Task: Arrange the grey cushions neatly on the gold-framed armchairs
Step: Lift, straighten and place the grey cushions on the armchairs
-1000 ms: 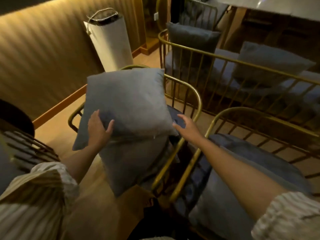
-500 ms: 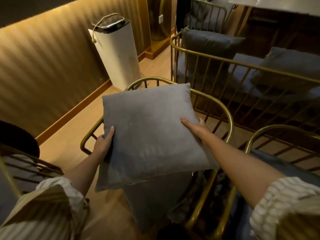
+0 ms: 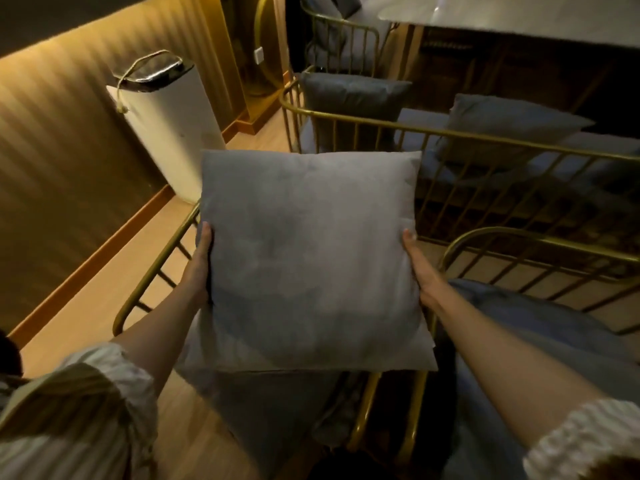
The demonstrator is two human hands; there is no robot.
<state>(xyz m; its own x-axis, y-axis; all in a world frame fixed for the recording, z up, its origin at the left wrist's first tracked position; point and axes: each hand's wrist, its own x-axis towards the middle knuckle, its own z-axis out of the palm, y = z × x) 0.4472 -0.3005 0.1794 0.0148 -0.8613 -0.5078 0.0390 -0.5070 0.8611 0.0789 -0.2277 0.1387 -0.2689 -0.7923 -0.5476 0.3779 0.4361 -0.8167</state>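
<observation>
I hold a square grey cushion (image 3: 308, 261) flat in front of me, above a gold-framed armchair (image 3: 152, 275). My left hand (image 3: 201, 261) grips its left edge and my right hand (image 3: 415, 258) grips its right edge. A second grey cushion (image 3: 263, 407) lies on that chair's seat, mostly hidden under the held one. To the right stands another gold-framed armchair (image 3: 540, 237) with a grey cushion (image 3: 540, 341) on it. Beyond is a gold-framed sofa (image 3: 450, 133) bearing two darker grey cushions, one (image 3: 349, 102) at its left end and another (image 3: 509, 126) further right.
A tall white cylindrical appliance (image 3: 166, 133) stands by the striped wall on the left. A table top (image 3: 519, 19) reaches in at the upper right, with another gold chair (image 3: 343, 32) behind. Wooden floor (image 3: 93, 299) shows left of the chair.
The held cushion has turned from tilted to square and level in front of me. My right hand has moved from reaching for its right side to gripping that edge.
</observation>
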